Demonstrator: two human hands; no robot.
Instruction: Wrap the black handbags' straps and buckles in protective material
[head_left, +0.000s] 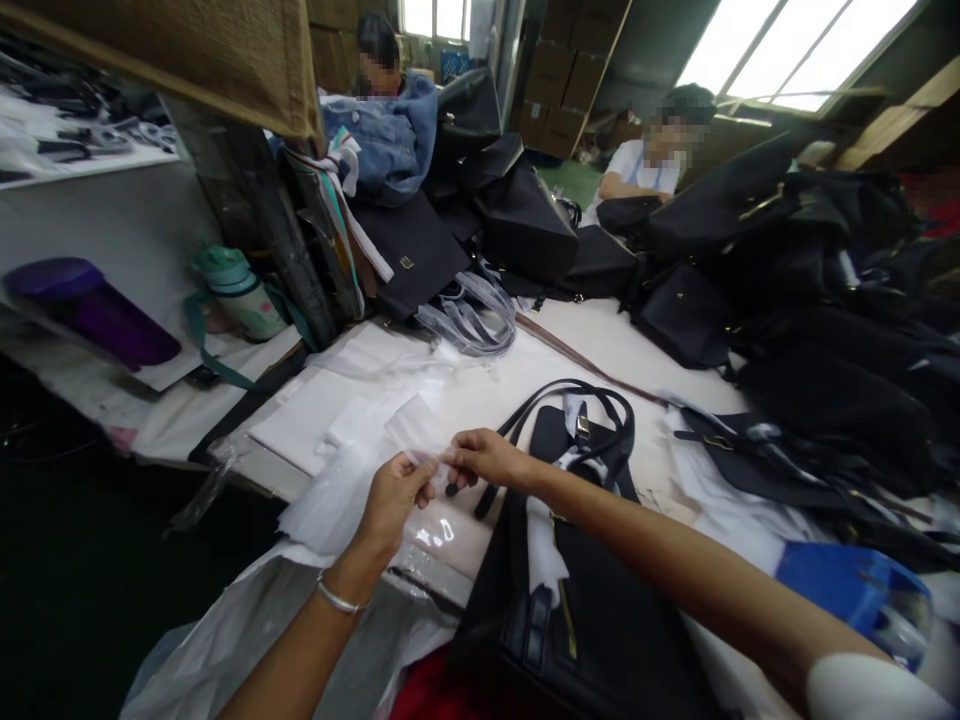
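Both hands meet over the table's near edge, fingertips pinched together around a thin translucent white sheet (414,428). My left hand (394,495), with a silver bangle on its wrist, grips the sheet's lower edge. From the other side my right hand (487,460) pinches the same sheet close by. Just under the right fingers shows the dark tip of a strap. A black bag (592,610) with a gold zip leans below my right forearm, its looped black straps (619,410) lying on the table. White tissue (544,550) is wrapped around part of the bag's front.
More thin white sheets (337,490) are spread left of my hands. A bundle of clear plastic strips (480,315) and a brown strap (577,355) lie beyond. Black bags (525,215) are piled behind and to the right, near a blue container (832,590). Two people sit across.
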